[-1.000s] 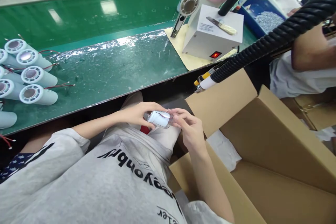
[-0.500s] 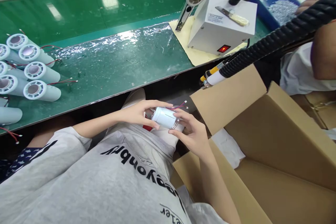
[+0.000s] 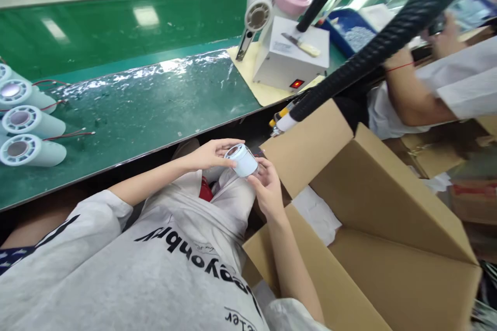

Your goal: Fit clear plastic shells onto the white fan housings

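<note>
A small white cylinder part point(image 3: 243, 160) is held over my lap, just below the bench edge, its round end turned up toward me. My left hand point(image 3: 212, 155) grips its upper left side with the fingertips. From below and to the right, my right hand point(image 3: 266, 189) cups it. Several more white cylinder parts point(image 3: 29, 134) with red wires lie on the green bench point(image 3: 155, 98) at the far left.
An open cardboard box point(image 3: 373, 227) stands at my right, white wrapping inside. A white machine point(image 3: 289, 59) with a red switch sits on a yellow mat at the bench back. A black corrugated hose point(image 3: 373, 46) crosses above it. Another person's arm point(image 3: 407, 98) is at the right.
The cylinder has been turned in my hands from lying sideways to end-up, and raised slightly. The view swung right, showing more of the neighbouring person.
</note>
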The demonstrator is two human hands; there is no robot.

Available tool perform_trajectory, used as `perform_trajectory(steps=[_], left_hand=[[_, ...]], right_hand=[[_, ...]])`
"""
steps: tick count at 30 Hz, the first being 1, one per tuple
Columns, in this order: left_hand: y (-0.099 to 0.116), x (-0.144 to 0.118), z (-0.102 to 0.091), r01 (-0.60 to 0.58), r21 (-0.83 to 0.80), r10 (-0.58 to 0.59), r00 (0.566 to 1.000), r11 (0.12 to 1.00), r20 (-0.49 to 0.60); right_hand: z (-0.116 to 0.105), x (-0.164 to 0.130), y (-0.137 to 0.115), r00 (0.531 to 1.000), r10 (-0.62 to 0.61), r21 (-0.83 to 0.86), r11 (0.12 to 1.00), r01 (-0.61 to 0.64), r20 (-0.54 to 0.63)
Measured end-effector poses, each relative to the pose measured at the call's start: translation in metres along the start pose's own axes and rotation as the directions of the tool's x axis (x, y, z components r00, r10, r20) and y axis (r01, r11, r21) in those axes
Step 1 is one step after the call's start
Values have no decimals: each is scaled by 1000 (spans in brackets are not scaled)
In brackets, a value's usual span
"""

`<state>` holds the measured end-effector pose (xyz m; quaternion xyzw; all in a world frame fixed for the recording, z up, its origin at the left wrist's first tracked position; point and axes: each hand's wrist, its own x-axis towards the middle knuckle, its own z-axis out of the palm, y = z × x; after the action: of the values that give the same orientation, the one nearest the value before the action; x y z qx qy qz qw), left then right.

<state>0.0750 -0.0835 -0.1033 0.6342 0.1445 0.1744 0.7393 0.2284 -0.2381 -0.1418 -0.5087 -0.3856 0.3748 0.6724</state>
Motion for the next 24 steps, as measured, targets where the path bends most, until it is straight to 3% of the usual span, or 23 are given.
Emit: perform_trajectory(steps=[5,11,14,17,20,22,24], left_hand=[[7,68,4,-5,-27,3,998,1000,-56],[8,93,2,35,30,-34,999,999,-25],[6,86,-3,43,38,-43,999,998,-9],[7,65,-9,55,43,-57,997,998,47],[12,30,-9,-2,124,-23,981,992,194],[16,8,-6,-88,212,26,959,973,281],[20,-10,1,-178,286,82,945,942,318]], right_hand=[[6,26,19,968,-18,157,986,59,-250],[11,40,34,955,-19,221,971,87,-296],[9,38,35,958,-24,210,974,87,-285],[2,26,27,966,-53,158,983,95,-254],[-8,5,11,980,-178,-111,980,168,-88],[-15,-10,-3,963,-259,-305,914,268,70],[-19,-21,-15,933,-313,-385,851,358,176]])
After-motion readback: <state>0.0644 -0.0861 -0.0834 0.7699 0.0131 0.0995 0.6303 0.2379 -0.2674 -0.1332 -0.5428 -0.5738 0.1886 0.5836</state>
